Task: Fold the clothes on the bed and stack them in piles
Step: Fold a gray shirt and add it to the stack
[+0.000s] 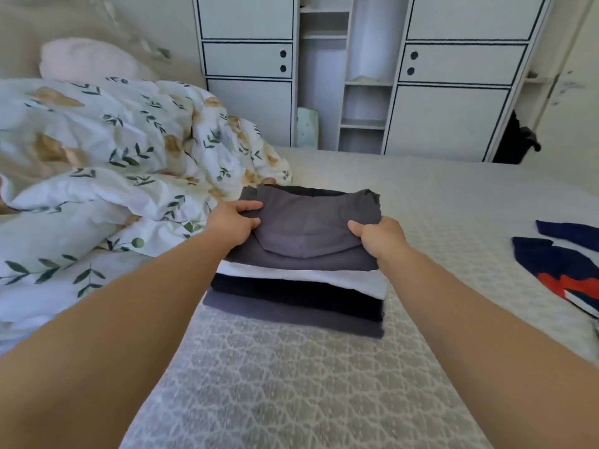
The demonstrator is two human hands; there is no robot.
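Grey hoodie (pixel 311 222), topmost on the pile (pixel 296 296), is gripped at both sides by the left hand (pixel 231 222) and right hand (pixel 381 236), fingers curled tightly round the fabric.

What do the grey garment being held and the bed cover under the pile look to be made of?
Grey garment: likely soft matte knit, perhaps cotton jersey or fleece; it drapes and folds thickly without sheen. Bed cover: seemingly quilted or textured woven fabric, with a raised pale geometric pattern.

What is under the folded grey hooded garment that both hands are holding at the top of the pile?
Under the folded grey hooded garment lie a white folded layer, a black one and a grey-purple bottom one, resting on the patterned bedspread. Only their front edges show; the rest is covered.
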